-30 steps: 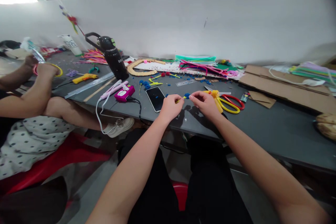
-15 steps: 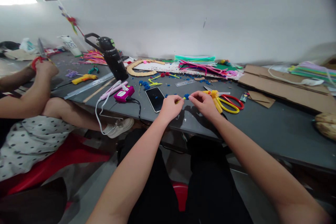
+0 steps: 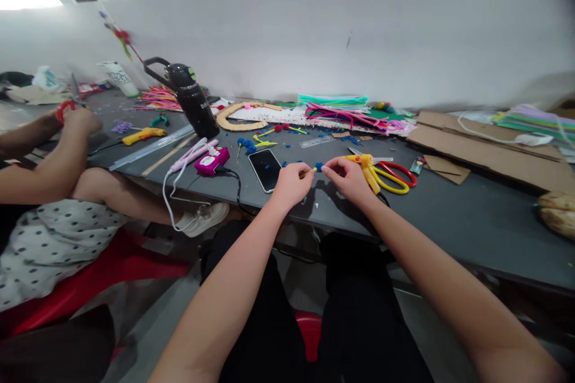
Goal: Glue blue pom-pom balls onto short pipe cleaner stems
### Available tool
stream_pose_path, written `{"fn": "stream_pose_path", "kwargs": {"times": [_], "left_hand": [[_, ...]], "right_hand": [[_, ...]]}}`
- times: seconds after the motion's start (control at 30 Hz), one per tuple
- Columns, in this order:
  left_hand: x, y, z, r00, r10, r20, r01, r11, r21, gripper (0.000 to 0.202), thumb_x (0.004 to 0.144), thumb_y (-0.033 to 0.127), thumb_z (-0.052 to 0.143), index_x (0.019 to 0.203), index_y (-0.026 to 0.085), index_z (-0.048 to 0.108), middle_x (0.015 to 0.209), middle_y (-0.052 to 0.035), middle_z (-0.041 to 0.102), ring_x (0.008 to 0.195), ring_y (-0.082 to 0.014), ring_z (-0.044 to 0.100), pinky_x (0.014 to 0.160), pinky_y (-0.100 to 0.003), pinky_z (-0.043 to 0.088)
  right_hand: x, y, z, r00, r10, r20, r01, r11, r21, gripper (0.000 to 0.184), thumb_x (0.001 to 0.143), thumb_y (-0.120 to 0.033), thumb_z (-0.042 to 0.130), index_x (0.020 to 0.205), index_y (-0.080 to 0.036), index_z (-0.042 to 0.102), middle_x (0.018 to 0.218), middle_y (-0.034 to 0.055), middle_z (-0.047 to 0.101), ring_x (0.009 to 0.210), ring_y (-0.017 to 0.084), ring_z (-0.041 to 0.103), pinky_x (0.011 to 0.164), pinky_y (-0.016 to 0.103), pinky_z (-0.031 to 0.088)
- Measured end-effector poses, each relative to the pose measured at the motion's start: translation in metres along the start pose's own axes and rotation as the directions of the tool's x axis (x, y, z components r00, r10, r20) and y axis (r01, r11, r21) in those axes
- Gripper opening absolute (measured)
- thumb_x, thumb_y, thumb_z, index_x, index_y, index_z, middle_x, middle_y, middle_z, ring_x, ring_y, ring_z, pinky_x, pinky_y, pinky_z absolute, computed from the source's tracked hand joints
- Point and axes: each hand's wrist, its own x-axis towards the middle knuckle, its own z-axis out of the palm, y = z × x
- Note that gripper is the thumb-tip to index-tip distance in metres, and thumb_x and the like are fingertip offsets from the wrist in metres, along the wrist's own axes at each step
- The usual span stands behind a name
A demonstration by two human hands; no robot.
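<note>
Over the front of the table, my left hand [image 3: 293,184] pinches the yellow stem of a small pipe-cleaner flower. The flower's fuzzy blue head [image 3: 318,167] points right, where the closed fingertips of my right hand [image 3: 349,179] grip its edge. Fingers cover part of the stem. Just left of my left hand lies a phone [image 3: 265,169] with a blue scrap on its screen. A yellow glue gun [image 3: 370,175] rests right behind my right hand, beside scissors [image 3: 392,185] with red and yellow handles.
A black bottle [image 3: 197,109], a magenta box [image 3: 212,161] with cords and a second yellow glue gun [image 3: 142,135] stand leftward. Pink pipe cleaners [image 3: 345,116] and blue scraps lie behind my hands. Cardboard [image 3: 494,146] lies right. Another person's hand [image 3: 83,119] holds red-handled scissors at far left.
My hands stay almost in place, with a slight shift of the fingers around the blue flower head. At far left the other person's hand and scissors have moved slightly.
</note>
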Motion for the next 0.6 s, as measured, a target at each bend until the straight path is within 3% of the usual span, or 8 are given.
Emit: {"fn": "stream_pose_path", "kwargs": {"times": [0.6], "left_hand": [[0.0024, -0.0001, -0.0017, 0.994, -0.072, 0.076, 0.074, 0.997, -0.023, 0.025, 0.083, 0.028, 0.053, 0.063, 0.016, 0.064, 0.061, -0.0011, 0.063, 0.063, -0.0140, 0.053, 0.061, -0.026, 0.036]], "right_hand": [[-0.0032, 0.0000, 0.0022, 0.999, -0.015, -0.044, 0.015, 1.000, -0.017, 0.028, 0.080, -0.045, 0.067, 0.082, -0.017, 0.066, 0.070, 0.0030, 0.064, 0.062, 0.015, 0.055, 0.057, 0.028, 0.043]]}}
